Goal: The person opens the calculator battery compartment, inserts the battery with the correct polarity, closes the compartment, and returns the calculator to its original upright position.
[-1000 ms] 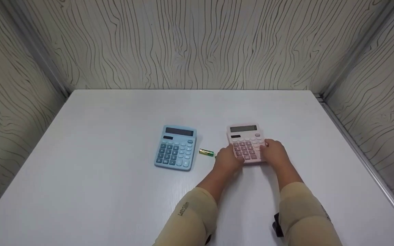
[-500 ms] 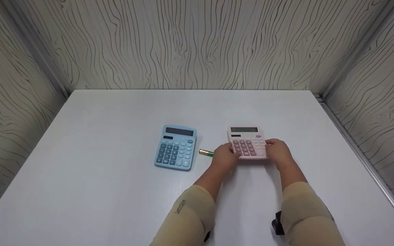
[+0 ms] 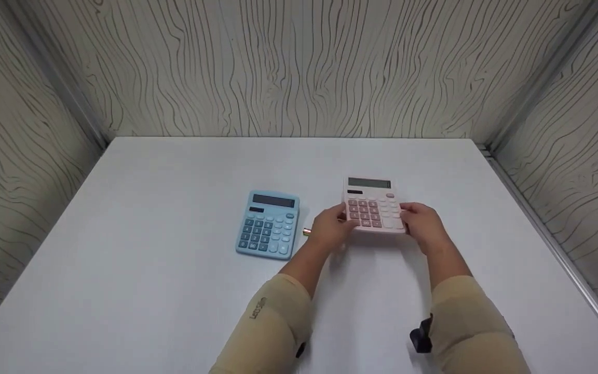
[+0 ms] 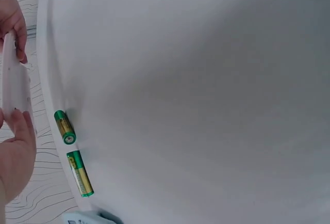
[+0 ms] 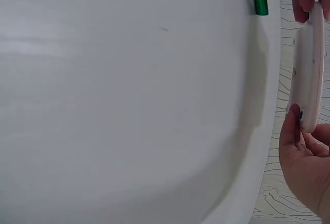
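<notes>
Both hands grip a pink calculator (image 3: 374, 205), held up off the white table with its keys facing up. My left hand (image 3: 328, 227) pinches its left edge near the bottom corner, thumb on top. The right hand (image 3: 422, 224) holds the opposite edge. In the left wrist view, the calculator (image 4: 14, 84) appears edge-on between the two hands, and two green-and-gold batteries, one battery (image 4: 65, 127) and another battery (image 4: 80, 173), lie on the table below. From the head, only one battery end (image 3: 307, 232) shows beside my left hand.
A blue calculator (image 3: 268, 224) lies face up on the white table (image 3: 174, 291), left of the hands. Wood-patterned panels (image 3: 288, 67) stand behind the table and along both sides.
Both hands have raised the pink calculator off the table and shifted it slightly away. My left hand now covers most of the battery beside it. The blue calculator stays put.
</notes>
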The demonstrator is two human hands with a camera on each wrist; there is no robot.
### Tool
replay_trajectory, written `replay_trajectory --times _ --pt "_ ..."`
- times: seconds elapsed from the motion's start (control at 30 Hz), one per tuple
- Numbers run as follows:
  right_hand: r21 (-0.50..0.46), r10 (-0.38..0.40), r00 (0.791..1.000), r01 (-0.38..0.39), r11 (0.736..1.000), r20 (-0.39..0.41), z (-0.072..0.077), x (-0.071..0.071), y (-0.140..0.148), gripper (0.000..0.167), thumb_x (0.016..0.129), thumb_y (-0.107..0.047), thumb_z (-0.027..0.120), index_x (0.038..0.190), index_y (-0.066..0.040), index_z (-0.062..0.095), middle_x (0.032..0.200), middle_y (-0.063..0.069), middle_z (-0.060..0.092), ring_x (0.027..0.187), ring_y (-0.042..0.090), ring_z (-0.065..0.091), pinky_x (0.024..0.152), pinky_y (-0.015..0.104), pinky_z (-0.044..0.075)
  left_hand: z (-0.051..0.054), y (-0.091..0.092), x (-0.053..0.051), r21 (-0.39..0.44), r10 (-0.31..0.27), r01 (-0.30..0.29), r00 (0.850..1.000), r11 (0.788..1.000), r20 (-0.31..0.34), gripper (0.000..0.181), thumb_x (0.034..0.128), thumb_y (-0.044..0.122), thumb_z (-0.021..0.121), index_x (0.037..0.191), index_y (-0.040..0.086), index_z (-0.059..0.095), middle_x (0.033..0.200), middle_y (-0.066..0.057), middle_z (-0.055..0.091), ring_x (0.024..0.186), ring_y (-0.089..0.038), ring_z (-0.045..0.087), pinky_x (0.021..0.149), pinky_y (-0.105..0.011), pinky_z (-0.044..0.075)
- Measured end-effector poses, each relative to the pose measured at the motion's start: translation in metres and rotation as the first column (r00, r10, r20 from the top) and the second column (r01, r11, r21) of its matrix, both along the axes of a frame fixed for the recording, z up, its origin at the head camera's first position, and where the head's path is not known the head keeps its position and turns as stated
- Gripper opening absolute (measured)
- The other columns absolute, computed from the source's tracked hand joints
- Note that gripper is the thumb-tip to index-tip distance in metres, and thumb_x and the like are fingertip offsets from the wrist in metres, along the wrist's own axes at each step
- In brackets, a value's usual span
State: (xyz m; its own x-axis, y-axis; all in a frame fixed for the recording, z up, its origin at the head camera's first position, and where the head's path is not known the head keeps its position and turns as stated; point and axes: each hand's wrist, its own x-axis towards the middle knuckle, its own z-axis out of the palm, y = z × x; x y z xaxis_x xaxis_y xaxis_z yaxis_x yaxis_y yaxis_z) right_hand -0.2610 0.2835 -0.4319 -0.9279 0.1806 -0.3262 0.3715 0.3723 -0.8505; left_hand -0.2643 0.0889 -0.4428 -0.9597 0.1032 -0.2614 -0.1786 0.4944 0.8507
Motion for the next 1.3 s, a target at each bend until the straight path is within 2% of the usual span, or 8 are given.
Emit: replay_trajectory --times 0.13,0.27,0.4,0.6,0.83,1.0,1.13,1.3 --pt "-0.096 0.015 1.0 -0.016 0.995 -0.003 0.009 0.0 -0.003 0.041 0.099 -0.017 0.036 0.138 -0.003 0.035 0.134 0.016 0.043 0.114 0.023 0.048 0.095 0.032 0.042 0.007 -0.013 -0.002 0.005 -0.032 0.032 0.999 0.999 -0.027 0.057 0.0879 0.031 0.061 0.139 0.021 0.038 0.118 0.004 0.057 0.105 -0.007 0.053 0.087 -0.023 0.045" --pt "-0.191 0.026 0.999 -0.022 0.981 0.019 0.015 0.001 -0.006 0.043 0.097 -0.016 0.043 0.138 -0.005 0.037 0.132 0.014 0.045 0.111 0.022 0.052 0.09 0.029 0.046 0.012 -0.026 -0.003 0.029 -0.058 0.058 0.998 0.998 -0.024 0.056 0.0885 0.03 0.06 0.139 0.023 0.038 0.119 0.004 0.057 0.104 -0.007 0.053 0.083 -0.021 0.047" --pt "-0.242 0.029 0.999 -0.019 0.97 0.04 0.018 0.003 -0.014 0.045 0.096 -0.015 0.047 0.138 -0.007 0.036 0.129 0.013 0.047 0.105 0.021 0.055 0.084 0.027 0.049 0.015 -0.037 -0.004 0.045 -0.069 0.07 0.997 0.997 -0.023 0.056 0.0882 0.031 0.06 0.139 0.023 0.038 0.121 0.004 0.056 0.107 -0.008 0.053 0.083 -0.023 0.048" --pt "-0.287 0.018 1.0 -0.012 0.958 0.018 0.02 0.008 -0.035 0.051 0.094 -0.012 0.049 0.142 -0.009 0.031 0.124 0.012 0.047 0.1 0.019 0.057 0.082 0.028 0.05 0.025 -0.048 0.0 0.007 -0.029 0.029 1.0 1.0 -0.01 0.065 0.0836 0.039 0.064 0.139 0.016 0.038 0.132 -0.001 0.051 0.12 -0.017 0.047 0.094 -0.033 0.043" --pt "-0.346 0.061 0.997 -0.074 0.935 -0.048 0.025 0.015 -0.062 0.06 0.091 -0.005 0.052 0.144 -0.01 0.024 0.117 0.013 0.049 0.097 0.019 0.06 0.083 0.03 0.05 0.033 -0.062 0.003 -0.009 0.043 -0.043 0.999 0.999 0.007 0.075 0.0789 0.042 0.068 0.14 0.015 0.035 0.14 -0.002 0.042 0.129 -0.021 0.038 0.102 -0.037 0.034" --pt "-0.356 0.081 0.992 -0.11 0.928 -0.094 0.024 0.016 -0.078 0.065 0.089 -0.002 0.053 0.145 -0.011 0.02 0.116 0.015 0.047 0.099 0.023 0.058 0.083 0.032 0.05 0.034 -0.069 0.003 -0.069 0.054 -0.057 0.998 0.996 -0.037 0.079 0.0766 0.043 0.07 0.14 0.011 0.035 0.14 -0.005 0.042 0.129 -0.022 0.038 0.102 -0.035 0.034" --pt "-0.348 0.082 0.989 -0.121 0.93 -0.125 0.021 0.017 -0.088 0.071 0.084 0.005 0.056 0.142 -0.013 0.018 0.115 0.016 0.045 0.098 0.024 0.056 0.081 0.034 0.051 0.03 -0.072 0.006 -0.119 0.036 -0.045 0.996 0.992 -0.076 0.084 0.0736 0.047 0.072 0.139 0.009 0.035 0.137 -0.007 0.044 0.125 -0.022 0.042 0.101 -0.035 0.036" --pt "-0.36 0.092 0.984 -0.142 0.922 -0.151 0.019 0.019 -0.099 0.072 0.081 0.008 0.056 0.138 -0.014 0.017 0.124 0.016 0.046 0.102 0.025 0.056 0.082 0.034 0.051 0.023 -0.073 0.013 -0.247 -0.019 -0.016 0.99 0.969 -0.136 0.112 0.0614 0.062 0.073 0.146 0.011 0.019 0.139 -0.011 0.036 0.123 -0.022 0.041 0.101 -0.036 0.035"
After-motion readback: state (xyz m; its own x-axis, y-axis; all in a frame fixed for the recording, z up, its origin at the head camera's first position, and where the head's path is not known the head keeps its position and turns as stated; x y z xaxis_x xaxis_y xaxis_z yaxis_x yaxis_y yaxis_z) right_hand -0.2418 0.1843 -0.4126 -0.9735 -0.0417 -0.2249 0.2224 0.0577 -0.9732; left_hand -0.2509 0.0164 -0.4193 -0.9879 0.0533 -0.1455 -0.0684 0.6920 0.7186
